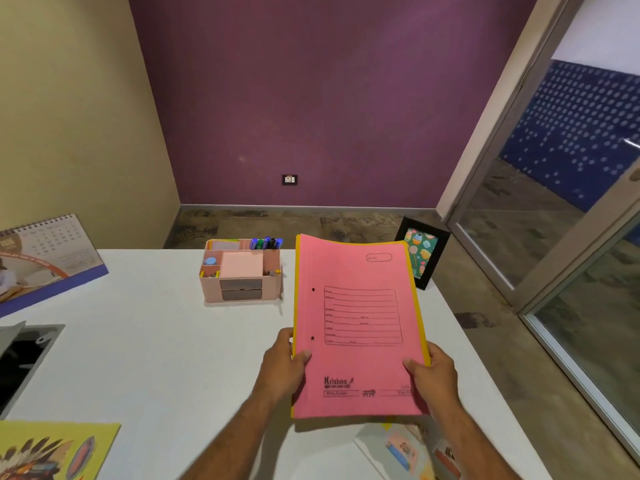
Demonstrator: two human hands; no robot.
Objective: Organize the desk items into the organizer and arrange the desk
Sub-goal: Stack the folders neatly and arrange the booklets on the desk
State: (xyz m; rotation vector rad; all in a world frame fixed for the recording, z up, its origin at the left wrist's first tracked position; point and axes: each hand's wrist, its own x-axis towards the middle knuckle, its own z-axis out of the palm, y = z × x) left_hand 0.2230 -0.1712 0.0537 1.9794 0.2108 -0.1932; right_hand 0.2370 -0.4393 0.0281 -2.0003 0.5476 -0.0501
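Both hands hold a pink file folder (360, 327) up over the white surface (156, 341). The left hand (284, 365) and right hand (434, 374) pinch its side edges. The pink organizer (241, 271) sits far left of it.

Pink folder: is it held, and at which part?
Yes. The left hand and right hand grip the pink folder by its two side edges, near the bottom.
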